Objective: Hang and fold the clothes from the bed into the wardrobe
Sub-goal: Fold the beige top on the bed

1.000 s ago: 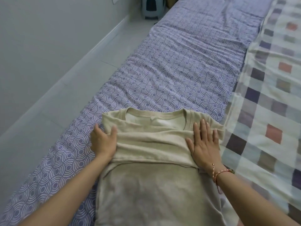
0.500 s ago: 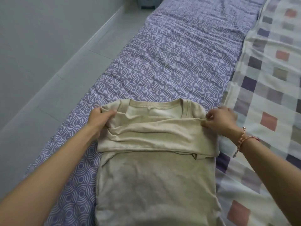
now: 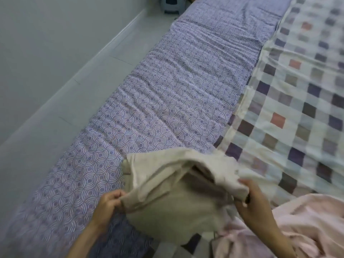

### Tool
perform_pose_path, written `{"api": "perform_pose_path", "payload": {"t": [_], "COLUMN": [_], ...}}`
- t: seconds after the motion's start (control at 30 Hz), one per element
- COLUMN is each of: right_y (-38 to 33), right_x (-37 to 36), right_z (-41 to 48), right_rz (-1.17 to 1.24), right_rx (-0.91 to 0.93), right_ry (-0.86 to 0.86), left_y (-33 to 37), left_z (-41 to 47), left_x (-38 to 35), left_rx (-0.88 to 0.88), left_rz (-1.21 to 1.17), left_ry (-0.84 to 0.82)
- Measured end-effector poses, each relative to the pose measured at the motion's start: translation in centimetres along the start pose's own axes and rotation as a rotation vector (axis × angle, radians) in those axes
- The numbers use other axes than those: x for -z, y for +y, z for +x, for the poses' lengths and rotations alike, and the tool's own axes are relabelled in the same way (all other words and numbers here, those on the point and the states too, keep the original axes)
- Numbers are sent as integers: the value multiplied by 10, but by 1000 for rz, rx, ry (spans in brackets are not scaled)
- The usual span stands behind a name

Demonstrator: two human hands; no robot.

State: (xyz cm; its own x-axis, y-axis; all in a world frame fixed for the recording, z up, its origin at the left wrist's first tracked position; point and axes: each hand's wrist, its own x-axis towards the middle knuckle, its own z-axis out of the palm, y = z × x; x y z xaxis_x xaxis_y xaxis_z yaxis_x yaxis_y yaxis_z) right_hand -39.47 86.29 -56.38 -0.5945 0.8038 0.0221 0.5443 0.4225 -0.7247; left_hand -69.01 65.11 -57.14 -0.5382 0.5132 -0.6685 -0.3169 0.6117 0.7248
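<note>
Along the far left stands a plain grey wall (image 3: 37, 43), and beside it a strip of pale floor (image 3: 65, 101) runs up to a small grey object (image 3: 172, 4) at the top edge, too cut off to name. Next comes the bed (image 3: 115, 164), whose near side is covered by a purple sheet (image 3: 167, 86) printed with white rings and creased in several places.

Low on that sheet, the left hand (image 3: 108, 203) has its fingers curled and pinches the left edge of a beige shirt (image 3: 173, 198). The shirt is near the bottom middle of the view, bunched and doubled over itself between the two hands, with its upper layers raised and gaping so that a dark fold shows inside. It is blurred, and I cannot tell how much of its lower part rests on the bed. On its right edge, the right hand (image 3: 251, 200) grips the cloth with fingers and thumb closed round it.

Further right, a pale blanket (image 3: 297, 90) checked in purple, grey and orange squares covers the other side of the bed, its edge overlapping the sheet. A pink garment (image 3: 307, 226) lies crumpled on it in the bottom right corner, just beside the right forearm.
</note>
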Motion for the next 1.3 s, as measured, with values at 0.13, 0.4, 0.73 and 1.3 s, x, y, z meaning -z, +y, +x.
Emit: {"api": "perform_pose_path", "payload": {"t": [0.13,0.4,0.73,1.3], "right_y": [35,11,16,41], "right_x": [7,-3,-33,-100], "right_z": [-61,12,77,11], "right_rz": [-190,241,153,-668], "right_rx": [-37,-688,-725,133], "right_ry": [-564,-45,-107,-193], "left_y": [-49,-18,6,-71], "left_z": [-23,22,62,50], "left_x": [8,-4,-41,-89], "left_rx": [157,-39,-44,-790], "left_rz": [431,356,659,1255], "left_ry": [-143,402,771,222]}}
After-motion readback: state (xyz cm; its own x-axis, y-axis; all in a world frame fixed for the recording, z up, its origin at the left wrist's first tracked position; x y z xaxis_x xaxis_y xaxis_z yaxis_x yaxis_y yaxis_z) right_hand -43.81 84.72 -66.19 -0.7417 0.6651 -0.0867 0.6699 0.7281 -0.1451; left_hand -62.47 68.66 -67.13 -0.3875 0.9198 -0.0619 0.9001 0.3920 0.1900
